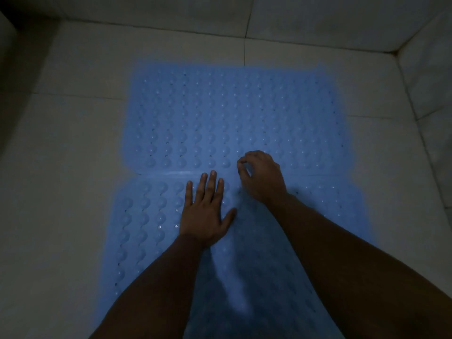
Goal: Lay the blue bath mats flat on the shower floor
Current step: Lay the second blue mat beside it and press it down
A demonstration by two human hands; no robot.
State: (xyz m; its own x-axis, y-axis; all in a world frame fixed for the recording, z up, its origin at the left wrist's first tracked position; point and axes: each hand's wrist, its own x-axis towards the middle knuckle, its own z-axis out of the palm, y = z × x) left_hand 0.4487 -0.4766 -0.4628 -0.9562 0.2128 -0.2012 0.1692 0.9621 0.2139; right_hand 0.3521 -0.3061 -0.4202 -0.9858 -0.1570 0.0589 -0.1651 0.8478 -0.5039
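Two blue bath mats with rows of round bumps lie on the pale tiled shower floor. The far mat point(232, 113) lies flat. The near mat point(146, 228) meets it along a seam running left to right. My left hand point(208, 211) rests palm down on the near mat just below the seam, fingers spread. My right hand point(261, 177) sits over the seam, its fingers curled and thumb and forefinger pinched together; whether they grip the mat's edge is unclear.
Pale floor tiles point(73, 143) surround the mats. The tiled back wall point(220, 13) and right wall point(430, 69) meet in a corner at the upper right. A dark edge point(9, 57) rises at the far left.
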